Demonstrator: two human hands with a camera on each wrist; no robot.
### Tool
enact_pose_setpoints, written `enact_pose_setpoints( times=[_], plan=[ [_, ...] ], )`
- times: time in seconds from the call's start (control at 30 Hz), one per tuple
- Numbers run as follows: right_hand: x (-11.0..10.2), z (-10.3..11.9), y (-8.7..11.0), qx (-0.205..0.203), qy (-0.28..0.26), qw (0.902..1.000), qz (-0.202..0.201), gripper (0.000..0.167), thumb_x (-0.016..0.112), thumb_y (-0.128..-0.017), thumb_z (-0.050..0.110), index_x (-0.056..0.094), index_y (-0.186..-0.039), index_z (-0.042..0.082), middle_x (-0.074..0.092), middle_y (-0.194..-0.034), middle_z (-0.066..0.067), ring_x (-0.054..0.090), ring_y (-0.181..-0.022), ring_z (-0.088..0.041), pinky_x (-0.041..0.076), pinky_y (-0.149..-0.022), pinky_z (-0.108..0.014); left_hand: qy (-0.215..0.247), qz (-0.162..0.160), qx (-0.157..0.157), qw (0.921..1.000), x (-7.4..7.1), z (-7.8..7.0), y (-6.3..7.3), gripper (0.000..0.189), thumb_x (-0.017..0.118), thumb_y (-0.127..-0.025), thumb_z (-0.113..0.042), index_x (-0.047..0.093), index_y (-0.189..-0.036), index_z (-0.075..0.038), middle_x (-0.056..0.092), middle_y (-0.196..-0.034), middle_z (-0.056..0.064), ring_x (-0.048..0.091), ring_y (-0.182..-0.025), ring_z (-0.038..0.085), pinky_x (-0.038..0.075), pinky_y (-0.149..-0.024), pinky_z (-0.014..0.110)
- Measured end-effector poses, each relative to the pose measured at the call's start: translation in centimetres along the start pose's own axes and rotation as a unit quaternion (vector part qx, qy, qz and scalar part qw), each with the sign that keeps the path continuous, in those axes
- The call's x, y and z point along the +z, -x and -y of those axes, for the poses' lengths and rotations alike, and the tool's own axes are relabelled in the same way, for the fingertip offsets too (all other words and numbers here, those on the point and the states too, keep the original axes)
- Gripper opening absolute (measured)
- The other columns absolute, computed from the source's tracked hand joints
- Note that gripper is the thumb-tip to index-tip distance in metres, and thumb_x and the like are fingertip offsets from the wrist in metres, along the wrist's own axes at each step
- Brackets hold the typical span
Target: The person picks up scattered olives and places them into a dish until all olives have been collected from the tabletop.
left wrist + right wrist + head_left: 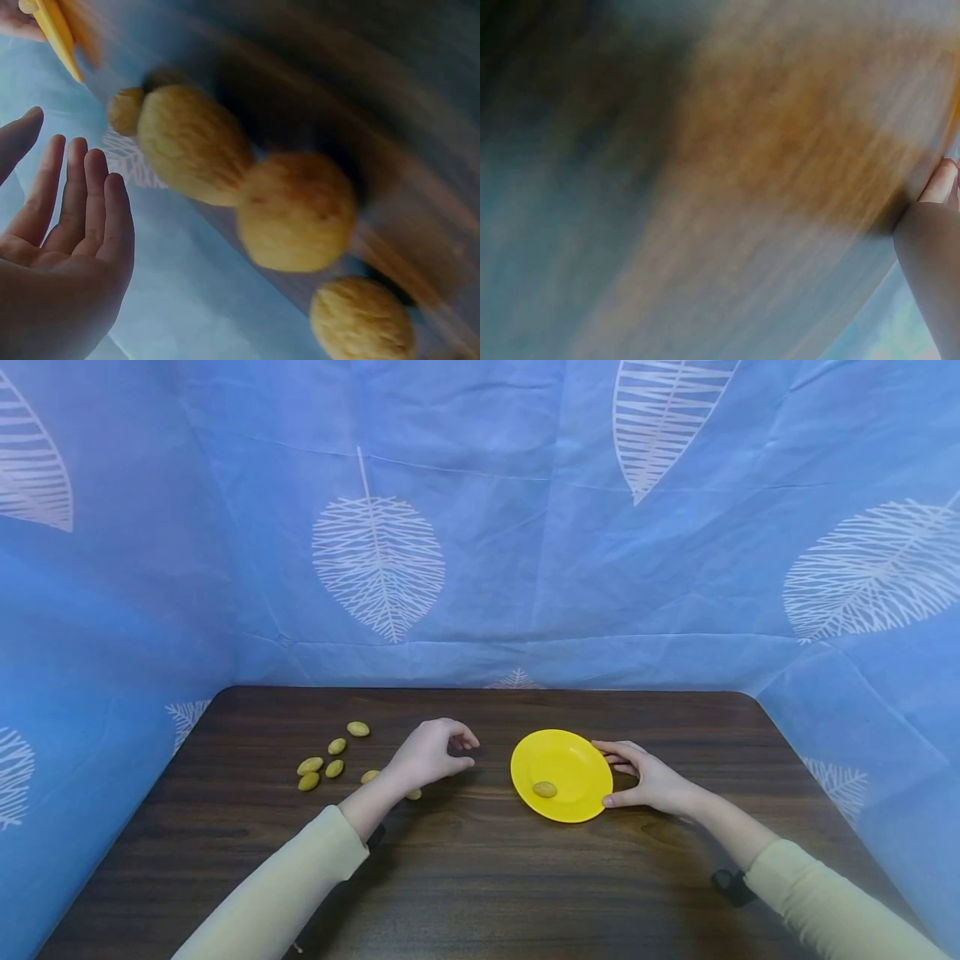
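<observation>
A: Can a hand reach the round, bright yellow plate (pixel 577 768)?

B: From the left, yes: bare wood separates it from the left hand (pixel 435 753). The right side is blocked, because the right hand (pixel 650 783) holds the rim there.

A: Behind it?

B: Just a narrow strip of dark brown, wood-grained tabletop (pixel 510 893) before the blue cloth wall with white leaf prints (pixel 525 560). Nearer, there's broad room between the two pale yellow sleeves (pixel 281 885).

A: And farther left?

B: Five small, oval, yellow-brown wrinkled pieces (pixel 334 769) crowd that area; two more lie close by the left wrist, limiting low passage.
</observation>
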State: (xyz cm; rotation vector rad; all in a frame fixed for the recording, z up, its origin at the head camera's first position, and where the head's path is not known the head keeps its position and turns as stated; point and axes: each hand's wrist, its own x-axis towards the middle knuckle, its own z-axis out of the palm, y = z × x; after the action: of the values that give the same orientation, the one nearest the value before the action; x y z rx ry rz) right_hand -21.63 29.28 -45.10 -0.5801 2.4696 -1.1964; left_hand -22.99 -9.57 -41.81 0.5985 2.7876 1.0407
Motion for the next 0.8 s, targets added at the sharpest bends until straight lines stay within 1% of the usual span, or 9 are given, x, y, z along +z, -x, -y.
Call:
enact_pose_setpoints(
  times=[0.2, 0.43, 0.6, 0.8],
  plan=[
    [0.0, 0.0, 0.0, -0.001, -0.002, 1.0, 0.0, 0.089, 0.088, -0.089, 0.018, 0.038, -0.16, -0.004, 0.04, -0.156, -0.03, 0.048, -0.14, -0.051, 0.047, -0.1, -0.006, -0.003, 0.002, -0.008, 1.0, -0.1, 1.0, 0.1, 0.02, 0.084, -0.091, -0.01, 0.08, -0.11, -0.01, 0.077, -0.109, 0.004, 0.07, -0.102, 0.022, 0.06, -0.093, 0.043],
    [0.0, 0.1, 0.0, -0.002, -0.005, 1.0, 0.001, 0.089, 0.088, -0.09, 0.018, 0.038, -0.16, -0.005, 0.041, -0.154, -0.029, 0.049, -0.139, -0.051, 0.047, -0.101, -0.006, -0.024, 0.007, -0.012, 0.9996, 0.1, 1.9, 0.2, 0.019, 0.086, -0.09, -0.013, 0.08, -0.109, -0.012, 0.077, -0.108, 0.002, 0.07, -0.1, 0.02, 0.06, -0.092, 0.041],
    [0.0, 0.0, 0.0, -0.005, -0.007, 1.0, -0.001, 0.089, 0.088, -0.089, 0.017, 0.038, -0.159, -0.005, 0.042, -0.153, -0.029, 0.049, -0.139, -0.051, 0.047, -0.1, -0.007, -0.034, 0.015, -0.017, 0.9991, 0.1, 2.2, 0.3, 0.02, 0.088, -0.089, -0.013, 0.08, -0.108, -0.013, 0.077, -0.108, 0.002, 0.071, -0.101, 0.02, 0.06, -0.093, 0.041],
    [0.1, 0.0, 0.0, -0.005, -0.003, 1.0, -0.006, 0.088, 0.088, -0.089, 0.017, 0.039, -0.159, -0.004, 0.043, -0.153, -0.029, 0.05, -0.139, -0.051, 0.047, -0.1, -0.006, -0.033, 0.024, -0.026, 0.9988, 0.1, 2.4, 0.4, 0.019, 0.087, -0.089, -0.012, 0.08, -0.107, -0.013, 0.076, -0.108, 0.002, 0.071, -0.101, 0.02, 0.06, -0.094, 0.041]
  ],
)
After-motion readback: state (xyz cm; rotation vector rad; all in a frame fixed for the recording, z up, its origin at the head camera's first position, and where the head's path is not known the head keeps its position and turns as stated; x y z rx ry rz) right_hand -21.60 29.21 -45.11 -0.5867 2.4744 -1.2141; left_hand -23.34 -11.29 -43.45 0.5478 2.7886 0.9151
